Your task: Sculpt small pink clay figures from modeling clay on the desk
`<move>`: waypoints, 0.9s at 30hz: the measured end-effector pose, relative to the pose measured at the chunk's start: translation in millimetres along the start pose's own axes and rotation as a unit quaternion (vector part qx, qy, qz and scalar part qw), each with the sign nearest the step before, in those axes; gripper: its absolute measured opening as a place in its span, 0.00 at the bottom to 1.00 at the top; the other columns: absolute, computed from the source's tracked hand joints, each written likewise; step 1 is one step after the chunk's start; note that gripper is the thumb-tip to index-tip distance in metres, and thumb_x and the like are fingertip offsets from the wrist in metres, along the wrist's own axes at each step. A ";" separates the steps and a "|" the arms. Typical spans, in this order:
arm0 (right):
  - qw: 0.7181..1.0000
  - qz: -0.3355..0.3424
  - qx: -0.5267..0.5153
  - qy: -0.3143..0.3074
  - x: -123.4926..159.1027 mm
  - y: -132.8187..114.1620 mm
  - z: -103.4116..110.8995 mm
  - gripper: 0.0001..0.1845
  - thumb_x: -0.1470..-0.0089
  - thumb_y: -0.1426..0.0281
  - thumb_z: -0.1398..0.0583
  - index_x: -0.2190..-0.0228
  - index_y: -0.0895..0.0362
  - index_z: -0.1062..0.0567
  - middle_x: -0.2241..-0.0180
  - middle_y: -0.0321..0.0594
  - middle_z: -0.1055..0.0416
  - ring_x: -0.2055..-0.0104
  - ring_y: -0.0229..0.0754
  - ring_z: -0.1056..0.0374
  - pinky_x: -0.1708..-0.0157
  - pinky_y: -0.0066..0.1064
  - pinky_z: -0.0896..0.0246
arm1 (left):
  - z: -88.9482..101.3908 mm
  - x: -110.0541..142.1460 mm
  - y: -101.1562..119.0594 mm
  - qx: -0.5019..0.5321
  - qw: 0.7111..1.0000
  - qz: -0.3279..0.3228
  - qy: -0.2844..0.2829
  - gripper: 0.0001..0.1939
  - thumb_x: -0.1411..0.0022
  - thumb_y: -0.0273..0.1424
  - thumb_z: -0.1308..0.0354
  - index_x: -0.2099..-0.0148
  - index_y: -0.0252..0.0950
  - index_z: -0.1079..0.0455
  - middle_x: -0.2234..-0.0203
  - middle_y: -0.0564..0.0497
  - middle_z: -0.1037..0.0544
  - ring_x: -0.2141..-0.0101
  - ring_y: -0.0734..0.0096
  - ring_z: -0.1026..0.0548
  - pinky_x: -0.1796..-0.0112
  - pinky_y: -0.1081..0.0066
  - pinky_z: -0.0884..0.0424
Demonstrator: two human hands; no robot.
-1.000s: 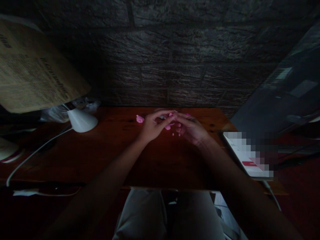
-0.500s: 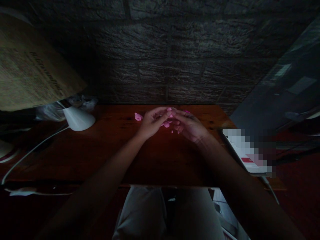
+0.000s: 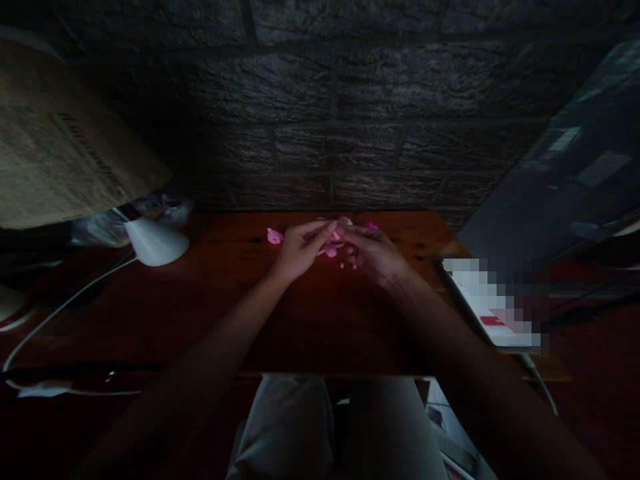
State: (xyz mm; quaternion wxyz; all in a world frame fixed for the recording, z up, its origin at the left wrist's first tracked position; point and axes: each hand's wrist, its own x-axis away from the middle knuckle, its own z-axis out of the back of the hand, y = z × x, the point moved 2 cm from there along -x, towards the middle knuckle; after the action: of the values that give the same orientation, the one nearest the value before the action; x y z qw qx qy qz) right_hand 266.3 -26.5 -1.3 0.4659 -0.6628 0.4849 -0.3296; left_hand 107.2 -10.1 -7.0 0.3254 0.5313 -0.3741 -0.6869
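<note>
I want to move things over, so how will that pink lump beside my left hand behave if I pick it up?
The pink lump has an irregular, putty-like look, so it may squash under a firm pinch. It's small next to your left hand, so probably light. Its uneven outline suggests it wouldn't roll easily if nudged.

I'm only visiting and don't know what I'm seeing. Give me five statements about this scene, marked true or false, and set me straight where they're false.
1. The left hand and right hand pinch a small pink piece between them. True.
2. No other pink thing is in sight. False: a pink lump lies on the reddish-brown wooden table, left of the left hand.
3. A dark stone-block wall rises behind the table. True.
4. A white cone-shaped object is beside the right hand. False: the white cone-shaped object is off to the left.
5. Brown printed paper shows at upper left. True.
</note>
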 end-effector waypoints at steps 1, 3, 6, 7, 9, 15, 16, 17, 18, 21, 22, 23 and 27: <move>1.000 -0.001 0.004 0.000 -0.1 0.0 0.3 0.19 0.59 0.56 0.24 0.70 0.55 0.18 0.76 0.36 0.24 0.76 0.35 0.33 0.79 0.26 0.39 | 0.2 0.1 0.4 -0.011 1.000 -0.005 0.001 0.17 0.31 0.43 0.40 0.52 0.36 0.20 0.63 0.46 0.14 0.69 0.68 0.17 0.68 0.70 0.19; 1.000 -0.003 0.009 -0.003 -0.3 0.0 0.6 0.17 0.58 0.57 0.25 0.71 0.54 0.18 0.74 0.38 0.22 0.75 0.36 0.32 0.79 0.26 0.39 | 0.8 0.4 1.6 -0.037 0.999 -0.017 0.009 0.16 0.30 0.42 0.41 0.52 0.37 0.20 0.63 0.46 0.15 0.66 0.66 0.16 0.66 0.69 0.19; 1.000 -0.004 0.014 -0.001 -0.7 0.8 0.4 0.14 0.56 0.60 0.25 0.70 0.54 0.18 0.72 0.39 0.21 0.74 0.35 0.31 0.79 0.24 0.40 | 2.0 0.5 2.6 -0.047 0.998 -0.027 0.031 0.13 0.31 0.40 0.40 0.53 0.38 0.20 0.63 0.46 0.14 0.64 0.65 0.16 0.64 0.68 0.19; 1.000 -0.005 0.015 0.001 -0.8 1.3 0.3 0.13 0.56 0.61 0.26 0.71 0.54 0.18 0.72 0.38 0.21 0.74 0.34 0.31 0.79 0.24 0.40 | 2.1 0.4 2.4 -0.041 0.998 -0.026 0.034 0.12 0.32 0.40 0.38 0.54 0.38 0.20 0.63 0.46 0.14 0.64 0.65 0.16 0.64 0.68 0.19; 1.000 -0.006 0.015 0.003 -0.9 2.5 0.0 0.12 0.56 0.61 0.26 0.72 0.55 0.18 0.74 0.37 0.22 0.75 0.33 0.32 0.79 0.24 0.41 | 1.9 -0.2 1.4 -0.024 0.999 -0.019 0.026 0.12 0.34 0.39 0.37 0.56 0.38 0.20 0.65 0.47 0.14 0.66 0.66 0.16 0.66 0.68 0.19; 0.999 -0.019 0.014 0.032 -0.4 4.2 0.7 0.10 0.55 0.63 0.28 0.74 0.56 0.20 0.78 0.35 0.26 0.78 0.32 0.38 0.78 0.26 0.40 | 1.9 0.2 -0.9 -0.060 0.997 -0.041 0.011 0.11 0.33 0.38 0.39 0.57 0.37 0.21 0.68 0.48 0.15 0.71 0.70 0.18 0.69 0.71 0.21; 0.999 -0.023 0.012 0.034 -0.3 3.8 0.6 0.10 0.55 0.64 0.28 0.74 0.55 0.21 0.78 0.35 0.27 0.78 0.32 0.38 0.78 0.25 0.40 | 2.2 0.8 -0.2 -0.080 0.995 -0.054 0.014 0.11 0.32 0.38 0.39 0.56 0.37 0.21 0.67 0.48 0.15 0.70 0.70 0.17 0.69 0.72 0.21; 0.999 -0.027 0.008 0.031 -0.1 3.3 0.4 0.09 0.55 0.65 0.28 0.74 0.55 0.21 0.77 0.35 0.27 0.77 0.32 0.38 0.77 0.25 0.40 | 2.5 1.4 1.0 -0.103 0.992 -0.068 0.016 0.10 0.32 0.37 0.40 0.56 0.37 0.21 0.65 0.47 0.15 0.69 0.69 0.17 0.68 0.71 0.21; 0.999 -0.032 0.002 0.026 0.2 2.6 -0.1 0.09 0.55 0.66 0.28 0.74 0.55 0.21 0.76 0.34 0.26 0.77 0.32 0.37 0.77 0.25 0.39 | 2.9 2.1 2.6 -0.128 0.988 -0.082 0.018 0.10 0.32 0.37 0.40 0.56 0.37 0.21 0.64 0.47 0.15 0.67 0.69 0.17 0.66 0.71 0.21; 0.999 -0.044 -0.013 -0.001 1.0 0.9 -1.7 0.08 0.55 0.66 0.28 0.74 0.55 0.20 0.75 0.34 0.25 0.76 0.32 0.37 0.77 0.25 0.39 | 4.3 3.3 7.7 -0.188 0.975 -0.115 0.030 0.09 0.31 0.36 0.41 0.57 0.38 0.21 0.62 0.47 0.14 0.64 0.68 0.17 0.61 0.69 0.22; 0.999 -0.047 -0.015 -0.005 1.2 0.9 -1.9 0.08 0.55 0.67 0.28 0.73 0.54 0.20 0.75 0.34 0.25 0.76 0.32 0.37 0.77 0.24 0.40 | 4.7 3.4 8.8 -0.196 0.973 -0.118 0.034 0.09 0.31 0.35 0.41 0.57 0.38 0.21 0.62 0.47 0.14 0.64 0.68 0.17 0.60 0.69 0.22; 0.999 -0.049 -0.017 -0.004 1.1 1.1 -1.8 0.08 0.55 0.67 0.28 0.73 0.54 0.20 0.75 0.34 0.25 0.76 0.32 0.37 0.77 0.24 0.40 | 4.9 3.2 9.1 -0.196 0.973 -0.118 0.037 0.09 0.31 0.35 0.41 0.57 0.38 0.21 0.62 0.48 0.14 0.64 0.68 0.17 0.60 0.70 0.22; 0.999 -0.052 -0.018 -0.001 -0.5 3.9 0.8 0.09 0.55 0.65 0.27 0.72 0.54 0.19 0.74 0.34 0.24 0.75 0.32 0.35 0.77 0.25 0.39 | 3.3 1.4 4.7 -0.126 0.988 -0.083 0.030 0.11 0.33 0.39 0.39 0.56 0.37 0.22 0.64 0.48 0.14 0.68 0.69 0.17 0.66 0.71 0.21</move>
State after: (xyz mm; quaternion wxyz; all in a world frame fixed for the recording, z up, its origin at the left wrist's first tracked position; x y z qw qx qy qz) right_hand 265.6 -26.1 -5.2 0.4363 -0.6955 0.4557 -0.3438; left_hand 104.0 -13.1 -3.1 0.3429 0.5353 -0.2292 -0.7371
